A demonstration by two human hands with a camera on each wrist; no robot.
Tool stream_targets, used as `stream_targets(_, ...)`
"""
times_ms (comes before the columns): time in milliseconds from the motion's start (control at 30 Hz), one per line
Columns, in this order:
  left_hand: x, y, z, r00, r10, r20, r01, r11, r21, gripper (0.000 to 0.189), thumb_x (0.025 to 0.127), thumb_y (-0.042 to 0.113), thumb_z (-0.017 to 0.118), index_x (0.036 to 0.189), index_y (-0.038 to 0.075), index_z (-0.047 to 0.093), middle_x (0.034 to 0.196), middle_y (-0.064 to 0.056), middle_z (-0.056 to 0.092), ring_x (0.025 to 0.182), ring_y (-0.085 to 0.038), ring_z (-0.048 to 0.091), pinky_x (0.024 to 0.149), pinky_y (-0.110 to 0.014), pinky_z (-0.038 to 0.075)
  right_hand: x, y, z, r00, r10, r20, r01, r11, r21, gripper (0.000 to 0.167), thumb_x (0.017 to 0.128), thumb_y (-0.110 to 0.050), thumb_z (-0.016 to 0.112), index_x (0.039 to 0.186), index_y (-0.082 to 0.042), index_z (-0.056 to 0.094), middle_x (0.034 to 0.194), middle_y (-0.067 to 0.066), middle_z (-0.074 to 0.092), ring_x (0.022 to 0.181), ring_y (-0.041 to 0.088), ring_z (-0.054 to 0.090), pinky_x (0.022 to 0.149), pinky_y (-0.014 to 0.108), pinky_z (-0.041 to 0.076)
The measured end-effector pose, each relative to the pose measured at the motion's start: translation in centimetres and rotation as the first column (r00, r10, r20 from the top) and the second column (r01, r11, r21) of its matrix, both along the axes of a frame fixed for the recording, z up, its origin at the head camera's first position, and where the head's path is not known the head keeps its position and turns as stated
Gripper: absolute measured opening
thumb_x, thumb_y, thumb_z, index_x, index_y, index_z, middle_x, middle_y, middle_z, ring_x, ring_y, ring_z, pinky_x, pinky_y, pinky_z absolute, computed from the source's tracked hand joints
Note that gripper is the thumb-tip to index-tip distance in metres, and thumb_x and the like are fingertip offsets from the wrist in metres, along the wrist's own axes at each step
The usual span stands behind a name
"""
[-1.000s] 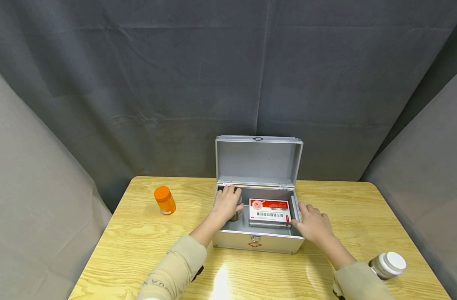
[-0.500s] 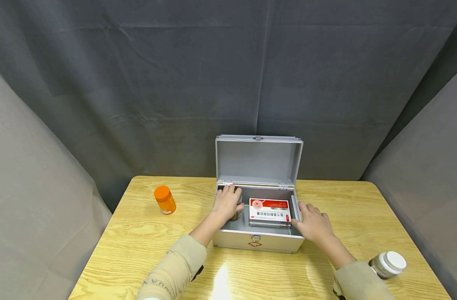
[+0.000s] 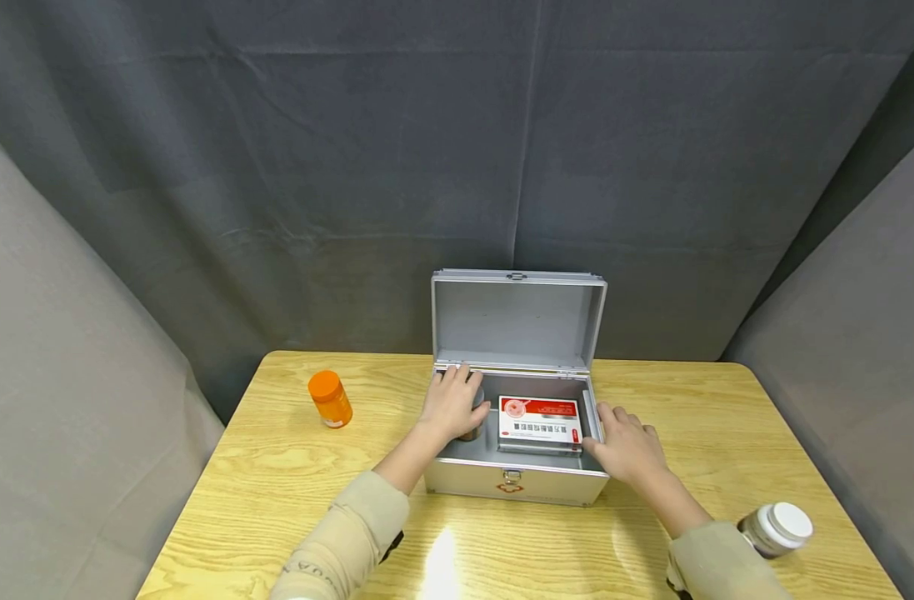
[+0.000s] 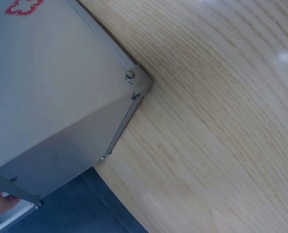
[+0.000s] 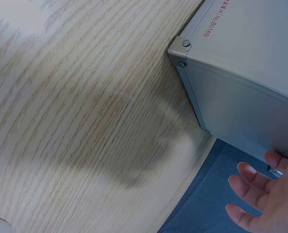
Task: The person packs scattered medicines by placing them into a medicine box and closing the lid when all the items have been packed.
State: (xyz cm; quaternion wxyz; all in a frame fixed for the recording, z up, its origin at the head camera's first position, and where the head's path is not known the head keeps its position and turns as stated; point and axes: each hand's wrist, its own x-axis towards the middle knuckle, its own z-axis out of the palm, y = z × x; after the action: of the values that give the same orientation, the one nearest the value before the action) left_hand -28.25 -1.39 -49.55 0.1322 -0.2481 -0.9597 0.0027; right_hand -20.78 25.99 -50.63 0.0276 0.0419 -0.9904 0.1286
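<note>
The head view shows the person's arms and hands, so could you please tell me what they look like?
The left sleeve and right sleeve are beige with broad cuffs; dark lettering, not fully legible, marks the left one. A small dark piece shows at each cuff. The left hand and right hand wear no gloves.

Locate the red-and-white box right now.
In the head view, the red-and-white box lies inside the open metal case, right of its middle, between the left hand and the right hand.

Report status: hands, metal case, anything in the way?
Left hand over open metal case, partly hiding a container; grip unclear. Right hand at case's right side. Red-and-white box lies inside.
</note>
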Motion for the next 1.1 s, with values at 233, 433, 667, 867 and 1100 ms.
stream_targets(233,-0.5,-1.1,-0.2,0.993,-0.049,-0.107,0.053,0.998,0.038,0.051,0.083,0.047,0.051,0.124,0.016,0.052,0.12,-0.004,0.052,0.11,-0.021,0.047,0.093,-0.042,0.037,-0.1,0.1,-0.1,1.0,0.001,0.002,-0.001,1.0,-0.001,0.06,0.082,-0.039,0.056,0.126,-0.001,0.04,0.114,0.026,0.05,0.103,0.046,0.048,0.081,0.065,0.033)
stream_targets(433,-0.9,-2.4,-0.3,0.977,-0.071,-0.202,0.087,0.993,0.074,0.047,0.084,0.044,0.048,0.122,0.015,0.054,0.122,-0.006,0.052,0.113,-0.023,0.047,0.095,-0.043,0.036,-0.1,0.0,-0.1,1.0,0.001,0.009,-0.001,1.0,-0.004,0.061,0.082,-0.038,0.056,0.127,-0.001,0.039,0.116,0.027,0.049,0.105,0.047,0.047,0.083,0.066,0.032)
stream_targets(667,-1.4,-4.2,-0.5,0.956,-0.06,-0.287,0.112,0.979,0.171,0.045,0.084,0.038,0.047,0.119,0.012,0.055,0.122,-0.008,0.052,0.114,-0.025,0.044,0.097,-0.043,0.033,-0.1,0.1,-0.2,1.0,-0.003,0.014,0.003,1.0,-0.004,0.061,0.082,-0.039,0.056,0.127,-0.001,0.039,0.116,0.027,0.049,0.104,0.047,0.048,0.082,0.065,0.032)
stream_targets(867,-1.9,-6.0,-1.0,0.922,-0.025,-0.387,0.134,0.957,0.258,0.041,0.08,0.032,0.051,0.113,0.008,0.057,0.118,-0.01,0.053,0.111,-0.026,0.046,0.095,-0.043,0.033,0.0,0.1,-0.2,1.0,-0.002,0.021,0.002,1.0,-0.009,0.062,0.083,-0.039,0.056,0.129,-0.001,0.038,0.117,0.027,0.049,0.105,0.047,0.047,0.083,0.065,0.032)
stream_targets(1100,-2.5,-8.2,-1.6,0.908,0.056,-0.416,0.093,0.94,0.328,0.044,0.077,0.027,0.057,0.115,0.007,0.055,0.115,-0.012,0.054,0.11,-0.028,0.046,0.094,-0.044,0.033,0.0,0.2,-0.2,1.0,-0.003,0.019,0.003,1.0,-0.015,0.063,0.083,-0.039,0.056,0.129,-0.001,0.038,0.118,0.028,0.048,0.106,0.047,0.047,0.083,0.065,0.032)
